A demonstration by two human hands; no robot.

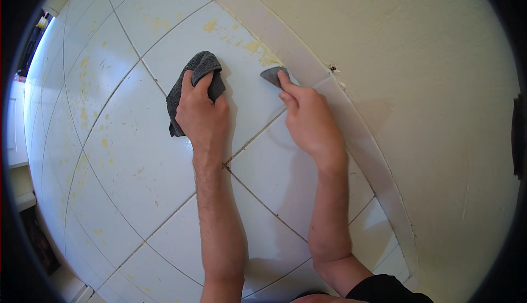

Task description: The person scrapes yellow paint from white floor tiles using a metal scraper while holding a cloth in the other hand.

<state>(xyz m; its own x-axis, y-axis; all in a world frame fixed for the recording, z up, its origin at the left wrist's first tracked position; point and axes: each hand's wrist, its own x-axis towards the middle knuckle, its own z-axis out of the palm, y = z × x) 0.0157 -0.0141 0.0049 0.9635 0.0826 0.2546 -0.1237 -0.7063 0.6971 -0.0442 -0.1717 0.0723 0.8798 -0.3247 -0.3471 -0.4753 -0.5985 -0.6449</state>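
Note:
My left hand (202,108) is closed around a bunched dark grey cloth (178,91) resting on the white floor tiles (159,177). To its right, my right hand (313,113) grips a scraper (273,76) with a flat grey metal blade; the fingers cover its handle. The blade lies at the tile surface close to the wall's foot. Just beyond it are patches of dried yellow residue (252,46) on the tile. Fainter yellow specks (84,91) are scattered over the tiles at the left.
A pale skirting strip (357,122) runs along the right beneath a cream wall (428,83). A small dark chip (332,69) marks the strip's upper edge. At the far left are a white door (16,122) and dark items too distorted to name.

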